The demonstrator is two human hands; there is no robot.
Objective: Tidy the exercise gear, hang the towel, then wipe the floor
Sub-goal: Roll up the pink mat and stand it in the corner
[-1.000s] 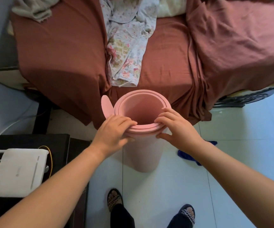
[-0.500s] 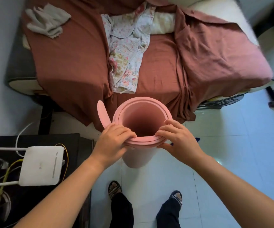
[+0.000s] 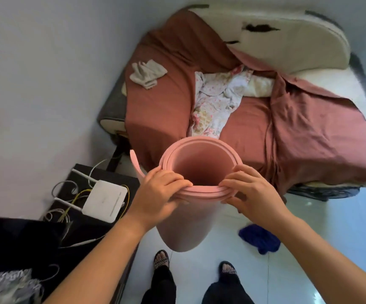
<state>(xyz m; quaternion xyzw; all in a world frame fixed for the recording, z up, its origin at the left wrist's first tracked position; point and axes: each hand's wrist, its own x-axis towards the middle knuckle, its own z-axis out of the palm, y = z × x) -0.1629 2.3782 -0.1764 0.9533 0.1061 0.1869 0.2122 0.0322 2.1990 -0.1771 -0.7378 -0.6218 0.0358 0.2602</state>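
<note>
Bed, rust-brown sheet. On it, mid-sheet: floral garment, touching a cream pillow. Beside the bed's near corner: black cabinet carrying a white router and cables.

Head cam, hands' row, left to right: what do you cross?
white router → left hand → pink rolled mat, gripped at its near rim by both hands → right hand
</note>
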